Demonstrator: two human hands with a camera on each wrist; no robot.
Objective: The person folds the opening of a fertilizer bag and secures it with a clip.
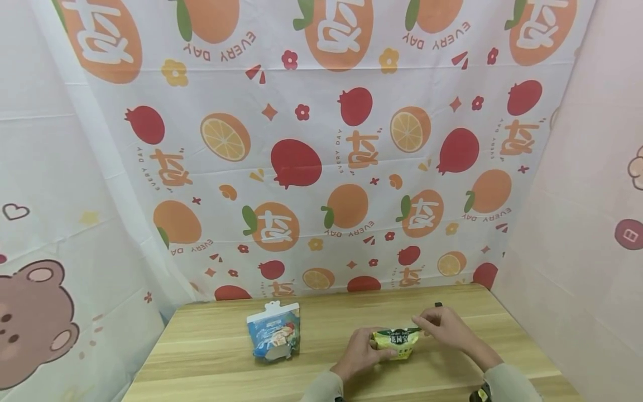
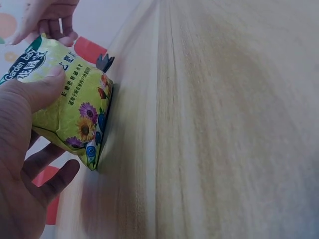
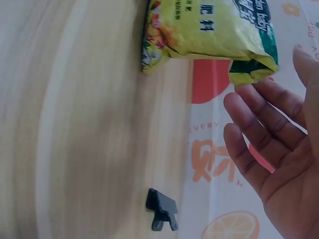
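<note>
1. Head: the Garden baby fertilizer bag [image 1: 397, 343] is held at the tabletop [image 1: 201, 346], right of centre.
2. Left wrist: it is pinched by the left hand [image 2: 17, 149], best kept upright.
3. Right wrist: at its folded corner [image 3: 254, 68], best flattened, the right hand's [image 3: 289, 167] fingers are spread.

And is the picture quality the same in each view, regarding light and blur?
Head: even light, but yellow bag looks small; left wrist: its larger print is readable, soft shadow on the table beside it; right wrist: softer detail, black clip slightly blurred.
</note>
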